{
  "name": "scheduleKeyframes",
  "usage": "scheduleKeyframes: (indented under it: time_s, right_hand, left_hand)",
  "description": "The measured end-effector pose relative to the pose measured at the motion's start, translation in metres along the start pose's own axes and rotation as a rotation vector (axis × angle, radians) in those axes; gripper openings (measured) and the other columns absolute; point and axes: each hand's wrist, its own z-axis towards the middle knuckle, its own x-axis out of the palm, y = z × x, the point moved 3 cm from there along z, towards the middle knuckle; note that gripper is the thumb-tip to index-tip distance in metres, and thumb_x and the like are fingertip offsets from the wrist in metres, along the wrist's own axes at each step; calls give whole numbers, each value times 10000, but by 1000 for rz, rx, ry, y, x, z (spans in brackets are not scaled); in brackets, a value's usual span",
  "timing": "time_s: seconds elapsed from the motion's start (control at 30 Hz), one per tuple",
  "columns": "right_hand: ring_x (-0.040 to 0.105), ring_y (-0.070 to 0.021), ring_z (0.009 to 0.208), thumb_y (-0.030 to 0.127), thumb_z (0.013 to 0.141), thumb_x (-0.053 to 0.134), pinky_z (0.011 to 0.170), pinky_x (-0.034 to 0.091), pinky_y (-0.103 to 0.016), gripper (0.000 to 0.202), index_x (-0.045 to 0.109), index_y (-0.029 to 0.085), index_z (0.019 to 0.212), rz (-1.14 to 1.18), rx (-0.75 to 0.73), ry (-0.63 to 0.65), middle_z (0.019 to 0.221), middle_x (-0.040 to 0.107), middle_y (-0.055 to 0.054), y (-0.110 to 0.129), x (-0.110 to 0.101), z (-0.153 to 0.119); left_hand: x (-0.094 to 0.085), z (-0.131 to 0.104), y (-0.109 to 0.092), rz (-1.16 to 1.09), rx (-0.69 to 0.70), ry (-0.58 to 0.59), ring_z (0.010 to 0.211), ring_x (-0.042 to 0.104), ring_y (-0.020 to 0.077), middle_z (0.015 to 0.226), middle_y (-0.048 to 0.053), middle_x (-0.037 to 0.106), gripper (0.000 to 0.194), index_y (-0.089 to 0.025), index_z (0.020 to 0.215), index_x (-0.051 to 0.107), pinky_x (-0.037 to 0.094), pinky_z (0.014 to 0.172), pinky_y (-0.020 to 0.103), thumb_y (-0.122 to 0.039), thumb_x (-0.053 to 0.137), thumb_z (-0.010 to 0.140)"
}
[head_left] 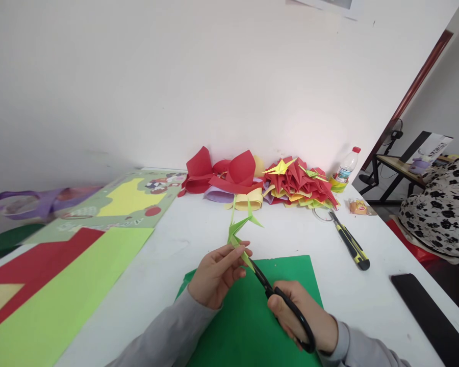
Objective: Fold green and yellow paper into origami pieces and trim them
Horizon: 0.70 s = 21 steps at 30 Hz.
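Between the thumb and fingers of my left hand (221, 270) is a light green folded paper crane (237, 229), its thin points sticking up and to the right. My right hand (300, 308) grips black-handled scissors (263, 280) through the loops. The blades reach up and left to the lower tip of the folded paper, close by my left fingertips; whether they are parted there is hard to see. Both hands are above a green sheet (248, 326) that lies on the white table (168, 278).
Red, purple and yellow paper shapes (240, 171) and a pile of folded red paper (290, 183) stand along the wall. A bottle (346, 168), a utility knife (350, 242) and a black strip (428, 311) are at right. Coloured sheets (87, 285) lie at left.
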Motion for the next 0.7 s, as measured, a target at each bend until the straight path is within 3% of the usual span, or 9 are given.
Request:
scheduleKeyframes:
  time_s: [0.33,0.7]
  right_hand:
    - [309,-34,278,845,660,442,276,218,-176,636,356,216,622,13,11,-2,365,329,107,-5,0,1]
    - [330,-30,296,840,734,325,279,215,-162,640,359,207,649,-89,-78,-4,405,354,92,-8,2,1]
  left_hand:
    - [0,-1,0,-12,-4,-2,515,570,83,684,29,690,394,-97,823,737,500,415,160,-305,884,523]
    - [1,-1,1,-26,-21,7,525,579,88,681,34,695,374,-93,825,737,501,421,158,-288,876,538]
